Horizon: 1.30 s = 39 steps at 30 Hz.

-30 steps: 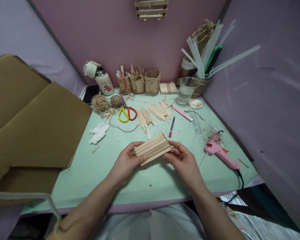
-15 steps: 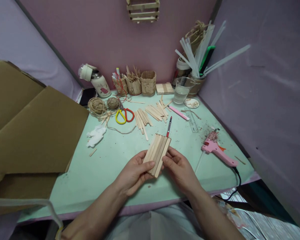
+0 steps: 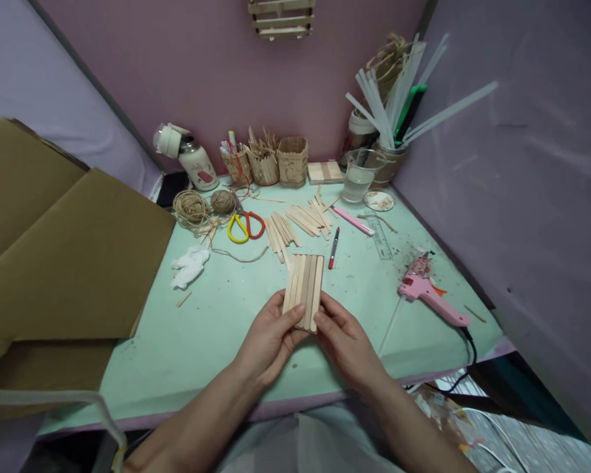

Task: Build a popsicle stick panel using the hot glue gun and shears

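Between my hands is a flat panel of popsicle sticks (image 3: 305, 286), several sticks set side by side, held above the table. My left hand (image 3: 276, 335) grips its lower left part, thumb across the front and fingers behind. On the lower right edge my right hand (image 3: 342, 332) pinches it with thumb and fingers. The back of the panel is hidden. Just beyond it lie loose popsicle sticks (image 3: 308, 220) and a red-and-dark pen (image 3: 333, 248). Scissors (image 3: 246, 226) with yellow and red handles rest farther left.
A pink glue gun (image 3: 433, 299) lies at right, its cord over the table edge. Cardboard (image 3: 88, 256) covers the left side. Along the back stand a bottle (image 3: 197, 164), stick holders (image 3: 293, 161) and a cup of water (image 3: 358, 180). A pink cutter (image 3: 353, 221) lies near a ruler (image 3: 380, 238).
The panel has turned from a rightward slant to nearly upright in view and shifted slightly left. Both hands still grip it. More of the pen now shows.
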Each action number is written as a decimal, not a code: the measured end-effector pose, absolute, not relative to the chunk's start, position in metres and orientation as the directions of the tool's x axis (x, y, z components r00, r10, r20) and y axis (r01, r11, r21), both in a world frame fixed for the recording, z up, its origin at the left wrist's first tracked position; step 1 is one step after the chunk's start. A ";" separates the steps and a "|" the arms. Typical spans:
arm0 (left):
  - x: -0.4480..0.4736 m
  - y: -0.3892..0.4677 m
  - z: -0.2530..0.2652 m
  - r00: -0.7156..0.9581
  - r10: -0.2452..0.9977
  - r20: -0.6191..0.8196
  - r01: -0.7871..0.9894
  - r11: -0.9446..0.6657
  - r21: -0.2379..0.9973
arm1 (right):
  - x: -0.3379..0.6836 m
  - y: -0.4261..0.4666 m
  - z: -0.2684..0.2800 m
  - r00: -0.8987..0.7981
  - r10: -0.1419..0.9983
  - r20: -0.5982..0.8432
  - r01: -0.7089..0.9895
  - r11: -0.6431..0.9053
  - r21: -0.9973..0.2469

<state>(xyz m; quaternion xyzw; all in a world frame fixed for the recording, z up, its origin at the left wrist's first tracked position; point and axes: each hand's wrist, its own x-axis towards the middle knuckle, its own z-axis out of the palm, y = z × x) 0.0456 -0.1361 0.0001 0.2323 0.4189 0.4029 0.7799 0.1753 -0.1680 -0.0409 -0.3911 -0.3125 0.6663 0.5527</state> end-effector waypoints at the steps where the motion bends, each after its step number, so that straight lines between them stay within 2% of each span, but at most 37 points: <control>1: 0.046 -0.137 0.001 0.324 0.825 -0.464 -0.435 0.565 0.701 | 0.175 -0.169 -0.041 -0.080 0.981 -0.174 -0.484 -0.191 -0.854; 13: 0.050 -0.140 0.003 0.304 0.828 -0.471 -0.452 0.561 0.694 | 0.171 -0.171 -0.047 -0.011 0.982 -0.186 -0.475 -0.169 -0.863; 21: 0.050 -0.135 -0.004 0.350 0.799 -0.489 -0.480 0.601 0.639 | 0.171 -0.167 -0.042 -0.037 0.959 -0.282 -0.666 -0.233 -0.708; 30: 0.048 -0.137 -0.003 0.348 0.803 -0.484 -0.358 0.591 0.723 | 0.174 -0.171 -0.053 -0.048 0.982 -0.182 -0.479 -0.182 -0.859; 39: 0.043 -0.139 -0.003 0.368 0.819 -0.440 -0.358 0.561 0.746 | 0.176 -0.174 -0.053 -0.079 0.989 -0.126 -0.432 -0.148 -0.890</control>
